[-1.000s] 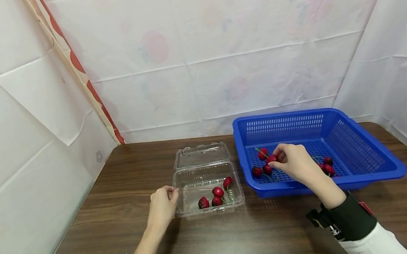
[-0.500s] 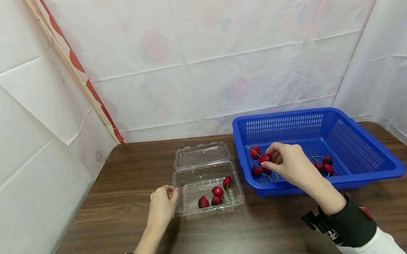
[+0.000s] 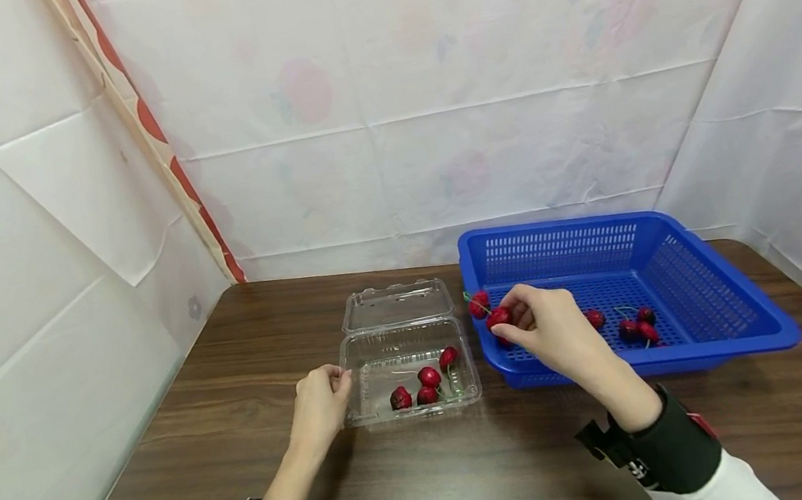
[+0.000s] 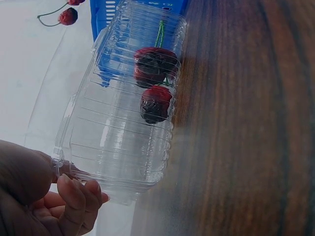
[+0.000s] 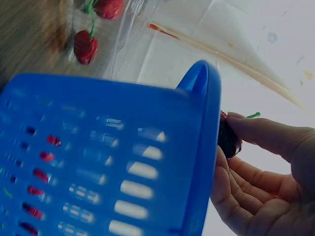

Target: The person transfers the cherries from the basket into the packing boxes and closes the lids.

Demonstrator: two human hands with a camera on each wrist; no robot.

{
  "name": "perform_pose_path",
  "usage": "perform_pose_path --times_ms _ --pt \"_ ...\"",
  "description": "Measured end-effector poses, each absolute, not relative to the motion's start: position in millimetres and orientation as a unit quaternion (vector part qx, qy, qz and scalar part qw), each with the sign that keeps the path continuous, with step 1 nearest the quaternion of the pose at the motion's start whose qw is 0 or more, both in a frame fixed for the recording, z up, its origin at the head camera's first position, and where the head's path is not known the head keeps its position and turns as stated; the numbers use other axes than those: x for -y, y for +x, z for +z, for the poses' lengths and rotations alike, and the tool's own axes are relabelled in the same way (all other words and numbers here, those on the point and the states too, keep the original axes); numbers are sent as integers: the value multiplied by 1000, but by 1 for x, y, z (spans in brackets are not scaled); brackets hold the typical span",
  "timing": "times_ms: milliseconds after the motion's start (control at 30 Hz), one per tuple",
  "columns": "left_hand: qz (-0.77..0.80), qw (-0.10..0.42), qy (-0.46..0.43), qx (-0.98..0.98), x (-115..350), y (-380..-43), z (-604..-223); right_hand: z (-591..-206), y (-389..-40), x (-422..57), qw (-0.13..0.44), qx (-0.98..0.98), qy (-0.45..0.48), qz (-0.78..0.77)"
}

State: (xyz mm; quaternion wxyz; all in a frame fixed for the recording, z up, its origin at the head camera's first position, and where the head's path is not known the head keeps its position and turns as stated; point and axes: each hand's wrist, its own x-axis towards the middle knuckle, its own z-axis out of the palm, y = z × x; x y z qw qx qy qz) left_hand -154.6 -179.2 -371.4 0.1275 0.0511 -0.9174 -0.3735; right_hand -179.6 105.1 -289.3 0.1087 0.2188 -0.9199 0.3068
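My left hand (image 3: 317,408) pinches the left rim of a clear plastic clamshell container (image 3: 377,368), its lid lying open at the back. Inside sit several red cherries (image 3: 429,377), on the right and front. At the left side of the blue basket (image 3: 717,348), my right hand (image 3: 551,328) pinches a dark red cherry (image 3: 499,317) between thumb and fingers. A second cherry (image 3: 478,304) is beside it, over the basket's left rim. In the right wrist view, the pinched cherry (image 5: 229,140) shows just past the rim, a green stem sticking out.
More cherries (image 3: 646,331) lie on the basket floor, right of my right hand. Brown wooden table (image 3: 427,478) lies under everything. White patterned sheets (image 3: 386,120) hang behind and at both sides. The basket's left wall stands between the right hand and the container.
My right hand has moved left across the basket with the cherry, and the second cherry has moved along with it. The left hand and the container have stayed put.
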Motion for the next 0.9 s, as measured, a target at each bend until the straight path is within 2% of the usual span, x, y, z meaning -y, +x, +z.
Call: perform_pose_path --times_ms 900 --pt "-373 133 47 917 180 -156 -373 -301 -178 -46 82 903 260 332"
